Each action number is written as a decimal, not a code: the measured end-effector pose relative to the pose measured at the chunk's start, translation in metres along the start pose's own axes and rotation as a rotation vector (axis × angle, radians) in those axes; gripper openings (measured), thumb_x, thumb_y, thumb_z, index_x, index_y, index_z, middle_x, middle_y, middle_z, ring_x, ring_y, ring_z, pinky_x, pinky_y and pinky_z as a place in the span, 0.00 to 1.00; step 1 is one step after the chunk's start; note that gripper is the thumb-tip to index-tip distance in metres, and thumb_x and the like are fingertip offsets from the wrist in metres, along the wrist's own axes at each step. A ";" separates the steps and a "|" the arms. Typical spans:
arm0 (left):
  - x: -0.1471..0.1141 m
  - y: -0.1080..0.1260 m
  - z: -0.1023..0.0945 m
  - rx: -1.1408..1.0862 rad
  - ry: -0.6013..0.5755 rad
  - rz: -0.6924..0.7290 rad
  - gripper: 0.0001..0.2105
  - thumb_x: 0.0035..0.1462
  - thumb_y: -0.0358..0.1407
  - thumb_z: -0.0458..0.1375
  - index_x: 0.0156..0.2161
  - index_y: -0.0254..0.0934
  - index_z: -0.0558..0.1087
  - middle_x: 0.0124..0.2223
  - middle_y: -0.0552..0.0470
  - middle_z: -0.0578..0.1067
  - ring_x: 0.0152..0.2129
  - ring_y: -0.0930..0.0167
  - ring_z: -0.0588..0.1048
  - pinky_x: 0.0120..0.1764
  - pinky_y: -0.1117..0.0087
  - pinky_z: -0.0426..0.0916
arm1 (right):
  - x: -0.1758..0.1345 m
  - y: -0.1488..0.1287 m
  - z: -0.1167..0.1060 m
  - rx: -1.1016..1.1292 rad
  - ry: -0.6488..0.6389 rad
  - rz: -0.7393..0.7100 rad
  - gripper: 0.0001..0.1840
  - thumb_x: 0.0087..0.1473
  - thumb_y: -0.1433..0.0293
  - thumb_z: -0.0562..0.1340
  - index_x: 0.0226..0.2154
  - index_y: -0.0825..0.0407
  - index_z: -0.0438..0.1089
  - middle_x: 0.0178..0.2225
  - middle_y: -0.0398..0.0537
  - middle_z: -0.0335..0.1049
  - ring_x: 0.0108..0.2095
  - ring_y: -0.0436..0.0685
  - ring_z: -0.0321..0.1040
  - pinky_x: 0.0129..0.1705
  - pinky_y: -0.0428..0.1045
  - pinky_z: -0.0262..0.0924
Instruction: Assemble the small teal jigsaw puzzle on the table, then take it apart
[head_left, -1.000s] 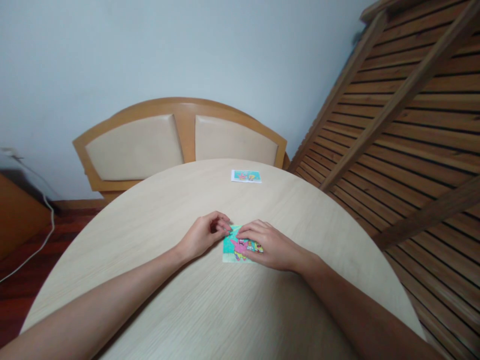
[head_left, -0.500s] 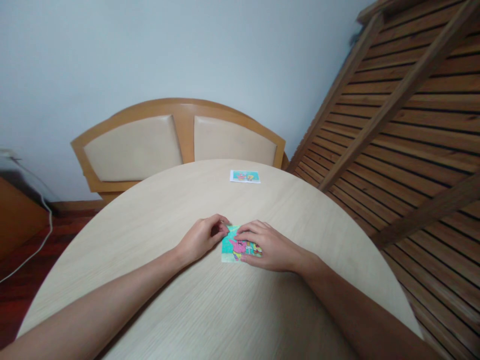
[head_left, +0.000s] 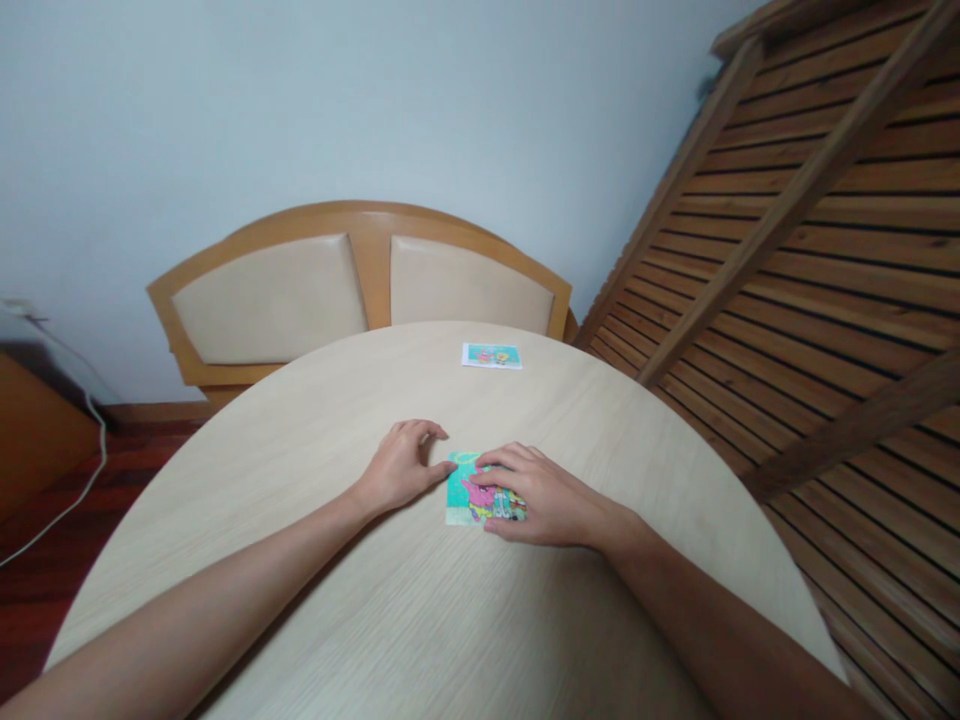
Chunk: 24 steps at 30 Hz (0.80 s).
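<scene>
A small teal cartoon picture [head_left: 459,490] with a pink starfish figure lies flat on the round wooden table [head_left: 375,620] in front of me. My right hand [head_left: 536,495] rests over its right part, fingers spread on the surface and thumb at the lower edge, hiding that side. Whether the picture is one sheet or pieced together I cannot tell. At its upper left corner is the thumb of my left hand [head_left: 405,465]; the thumb and fingers are apart, with nothing between them.
Toward the far edge of the table lies a second card [head_left: 492,356] with a similar cartoon on a white border. Behind stands a wooden headboard [head_left: 375,260] with cream panels against the wall. A slatted wooden frame [head_left: 795,260] leans at the right.
My left hand's fingers have moved up and away from the picture's left corner, and the gap from the thumb has widened. My right hand has stayed almost still on the picture.
</scene>
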<state>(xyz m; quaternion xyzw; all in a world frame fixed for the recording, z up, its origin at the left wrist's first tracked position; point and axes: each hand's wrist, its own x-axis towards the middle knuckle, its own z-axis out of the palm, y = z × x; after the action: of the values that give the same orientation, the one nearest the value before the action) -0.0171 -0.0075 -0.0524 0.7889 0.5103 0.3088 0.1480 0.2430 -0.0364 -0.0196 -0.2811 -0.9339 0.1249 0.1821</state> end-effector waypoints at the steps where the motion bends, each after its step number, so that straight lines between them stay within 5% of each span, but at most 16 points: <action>1: 0.000 -0.001 0.002 0.013 0.011 -0.001 0.16 0.52 0.40 0.66 0.45 0.38 0.73 0.47 0.47 0.77 0.47 0.58 0.72 0.53 0.55 0.65 | 0.000 0.000 0.000 -0.002 0.000 -0.002 0.25 0.52 0.60 0.69 0.52 0.47 0.73 0.54 0.53 0.70 0.54 0.62 0.65 0.59 0.59 0.59; 11: 0.004 -0.006 0.005 0.157 0.033 -0.037 0.26 0.51 0.51 0.66 0.49 0.35 0.71 0.53 0.40 0.73 0.53 0.54 0.69 0.55 0.52 0.64 | 0.003 -0.003 -0.004 -0.028 -0.015 -0.023 0.25 0.53 0.60 0.68 0.53 0.48 0.74 0.54 0.54 0.72 0.53 0.62 0.66 0.59 0.58 0.59; 16: 0.001 0.001 0.002 0.197 0.053 -0.001 0.24 0.60 0.53 0.58 0.51 0.34 0.70 0.54 0.39 0.73 0.53 0.54 0.69 0.56 0.51 0.63 | 0.000 -0.001 -0.008 -0.045 -0.015 0.000 0.24 0.53 0.62 0.67 0.53 0.46 0.74 0.54 0.53 0.72 0.53 0.62 0.66 0.59 0.59 0.60; 24: -0.004 0.014 0.000 0.223 -0.026 0.130 0.21 0.64 0.48 0.54 0.53 0.34 0.71 0.58 0.38 0.71 0.57 0.55 0.67 0.60 0.52 0.61 | -0.022 0.040 -0.025 -0.158 0.033 0.191 0.20 0.61 0.63 0.61 0.54 0.46 0.74 0.55 0.54 0.72 0.55 0.64 0.67 0.58 0.61 0.61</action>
<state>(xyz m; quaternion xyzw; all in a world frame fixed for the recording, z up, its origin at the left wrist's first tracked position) -0.0085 -0.0177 -0.0457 0.8359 0.4872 0.2488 0.0455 0.2891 -0.0134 -0.0163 -0.3844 -0.9067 0.0629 0.1619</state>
